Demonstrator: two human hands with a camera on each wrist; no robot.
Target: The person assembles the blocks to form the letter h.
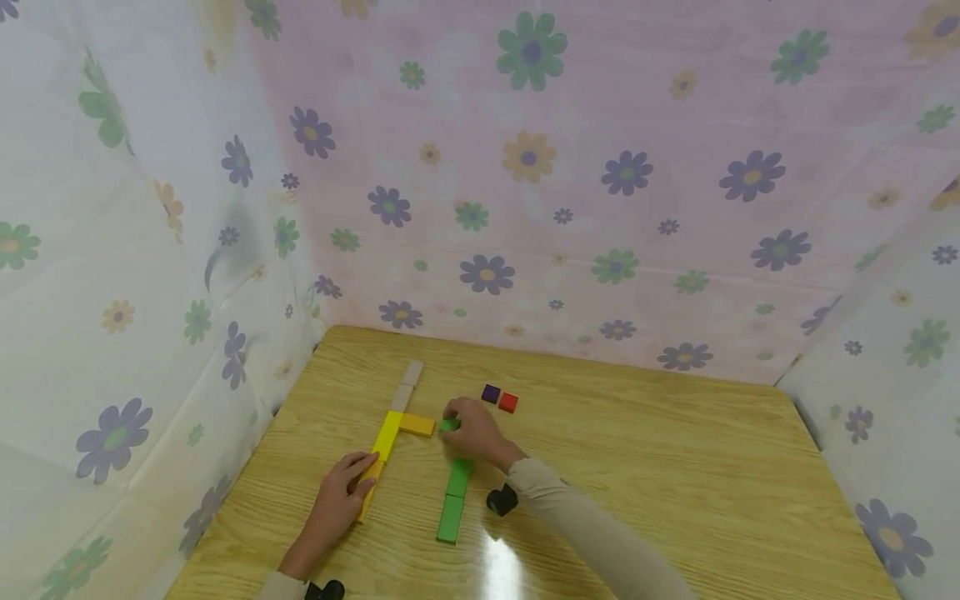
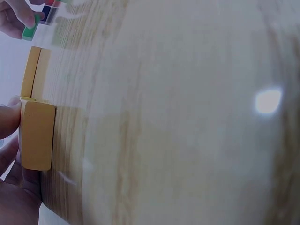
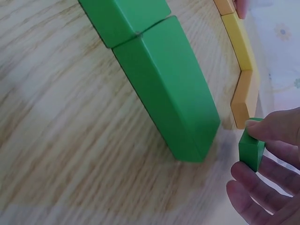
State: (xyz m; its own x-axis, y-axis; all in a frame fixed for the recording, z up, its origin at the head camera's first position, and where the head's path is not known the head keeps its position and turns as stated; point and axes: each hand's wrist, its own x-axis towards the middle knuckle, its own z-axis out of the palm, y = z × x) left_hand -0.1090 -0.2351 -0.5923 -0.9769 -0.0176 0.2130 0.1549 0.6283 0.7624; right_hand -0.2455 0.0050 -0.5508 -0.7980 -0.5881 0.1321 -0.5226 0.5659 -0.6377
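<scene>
My right hand (image 1: 480,432) pinches a small green block (image 3: 251,149) between thumb and fingers, just right of an orange block (image 1: 417,426) that juts sideways from a column. That column runs from pale wooden blocks (image 1: 402,398) through a yellow block (image 1: 387,435) to a second orange block (image 2: 38,136) at the near end. My left hand (image 1: 333,498) holds this near orange block, thumb on one side and fingers on the other. Two longer green blocks (image 3: 166,89) lie end to end, below my right hand in the head view.
A dark purple block (image 1: 491,393) and a red block (image 1: 508,402) lie side by side beyond my right hand. The wooden table (image 1: 660,475) stretches to the right. Flowered cloth (image 1: 570,233) hangs behind it and on both sides.
</scene>
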